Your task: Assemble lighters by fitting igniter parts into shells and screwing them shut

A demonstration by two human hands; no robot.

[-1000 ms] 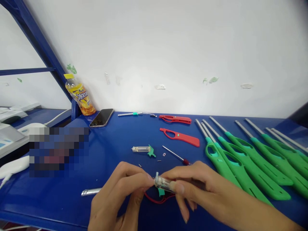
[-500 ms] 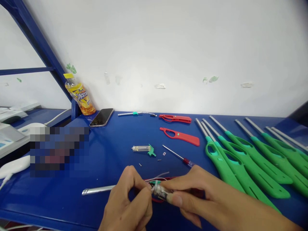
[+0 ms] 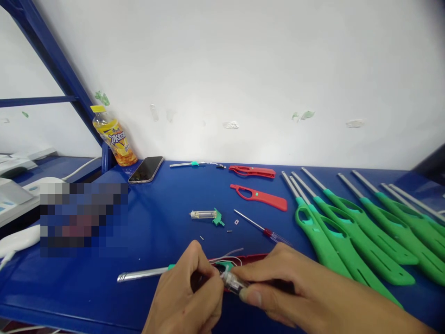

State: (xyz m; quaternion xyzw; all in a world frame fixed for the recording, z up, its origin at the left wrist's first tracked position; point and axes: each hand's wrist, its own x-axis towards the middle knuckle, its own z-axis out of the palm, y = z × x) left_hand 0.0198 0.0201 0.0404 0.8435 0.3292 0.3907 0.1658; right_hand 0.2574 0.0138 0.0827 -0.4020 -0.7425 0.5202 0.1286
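Observation:
My right hand (image 3: 295, 283) grips a clear lighter fuel tank (image 3: 233, 283) between thumb and fingers. At the tank's tip, my left hand (image 3: 187, 297) is closed in a pinch; what its fingertips hold is too hidden to name. Beneath both hands lies an opened red lighter body (image 3: 248, 258), partly covered, with thin wires (image 3: 225, 258) and green parts inside. Its metal tube (image 3: 139, 274) sticks out leftward past my left hand. Just beyond are another clear tank with a green piece (image 3: 205, 215), tiny screws (image 3: 201, 238) and a screwdriver (image 3: 262, 227).
Several green lighters (image 3: 347, 236) lie side by side on the right. Two red casing halves (image 3: 264, 199) and a metal tube with wires (image 3: 184, 164) lie toward the wall. A phone (image 3: 146, 170) and a drink bottle (image 3: 116, 141) are at the back left of the blue table (image 3: 69, 287).
My left hand has shifted slightly right, still pinching at the tank's tip. The tank is tilted a little differently in my right hand, and more of the red body shows behind it.

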